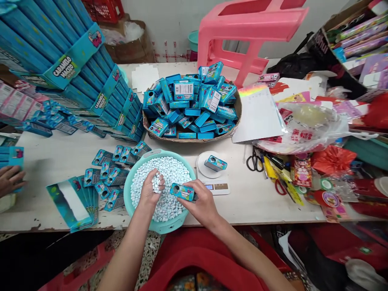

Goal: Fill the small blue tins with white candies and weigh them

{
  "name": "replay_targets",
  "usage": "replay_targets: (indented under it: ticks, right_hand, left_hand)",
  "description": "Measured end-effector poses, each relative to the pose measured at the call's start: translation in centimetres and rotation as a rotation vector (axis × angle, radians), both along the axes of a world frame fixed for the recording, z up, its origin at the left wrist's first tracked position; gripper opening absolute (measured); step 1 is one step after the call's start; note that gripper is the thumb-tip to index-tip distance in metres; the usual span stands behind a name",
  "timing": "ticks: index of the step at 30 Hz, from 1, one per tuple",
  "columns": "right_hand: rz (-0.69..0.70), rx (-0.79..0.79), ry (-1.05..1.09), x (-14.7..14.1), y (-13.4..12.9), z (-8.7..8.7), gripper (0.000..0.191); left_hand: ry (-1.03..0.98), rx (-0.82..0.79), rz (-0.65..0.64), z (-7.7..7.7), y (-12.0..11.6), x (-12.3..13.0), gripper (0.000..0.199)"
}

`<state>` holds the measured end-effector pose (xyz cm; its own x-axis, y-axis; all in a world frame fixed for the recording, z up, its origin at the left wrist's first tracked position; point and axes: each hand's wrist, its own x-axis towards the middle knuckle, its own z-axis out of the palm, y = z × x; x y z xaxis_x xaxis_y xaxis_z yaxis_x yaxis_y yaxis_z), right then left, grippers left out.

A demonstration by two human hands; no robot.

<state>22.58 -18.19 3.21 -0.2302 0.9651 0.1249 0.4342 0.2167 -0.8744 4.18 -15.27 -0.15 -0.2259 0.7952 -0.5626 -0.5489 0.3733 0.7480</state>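
Note:
My left hand (150,189) is cupped, its fingers curled around several small pale candies, over a mint-green basin (130,204). The basin is filled with the same pale blue-white candies (165,212). In my right hand (203,202) is a small blue candy box (182,191) with a dark round hole in its top, held tilted above the basin's right side. Just beyond it stands a white digital scale (223,188), with another blue box (216,163) on its round plate. Left of the basin, several similar boxes (112,176) stand grouped on the table.
A cardboard tray (194,140) heaped with blue boxes sits behind the basin. Tall stacks of display cartons (68,68) rise at left. Flat blue cardboard pieces (72,202) lie front left, near another person's hand (11,178). Scissors (255,161), pens and wrappers crowd the right; a pink stool (248,24) stands behind.

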Motion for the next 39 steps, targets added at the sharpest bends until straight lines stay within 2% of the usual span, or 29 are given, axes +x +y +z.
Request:
replay_targets:
  ticks: [2,4,6,8,14,20,27,34,39]
  right_hand:
    - [0.030,0.019,-0.062,-1.1,0.2,0.2,0.028]
    - [0.053,0.041,-0.123,-2.3,0.4,0.5,0.027]
    - [0.068,0.066,-0.154,-3.4,0.5,0.8,0.026]
    - [0.071,0.080,-0.156,-4.2,0.6,1.1,0.026]
    - [0.100,0.057,-0.156,-4.5,0.8,1.0,0.027]
    - [0.054,0.038,-0.097,-4.1,1.1,0.9,0.029]
    - [0.026,0.015,-0.090,-3.5,1.2,0.6,0.033]
    - [0.009,-0.016,-0.041,-2.7,1.4,0.6,0.033]
    - [0.001,-0.041,-0.031,-2.6,1.5,0.1,0.034]
  left_hand:
    - [-0.175,0.058,0.051,2.6,-0.3,0.3,0.023]
    - [-0.150,0.149,0.122,4.5,-0.6,0.7,0.020]
    - [-0.070,0.228,0.205,5.7,-0.8,1.2,0.019]
    - [0.013,0.290,0.261,6.1,-0.8,1.4,0.018]
    - [0.178,0.354,0.246,6.1,-0.5,1.5,0.017]
    - [0.221,0.361,0.228,6.2,-0.3,1.9,0.025]
    - [0.255,0.369,0.210,5.9,0.2,2.8,0.024]
    - [0.293,0.368,0.175,6.3,0.4,3.7,0.026]
    - [0.327,0.340,0.166,5.8,0.5,4.2,0.026]
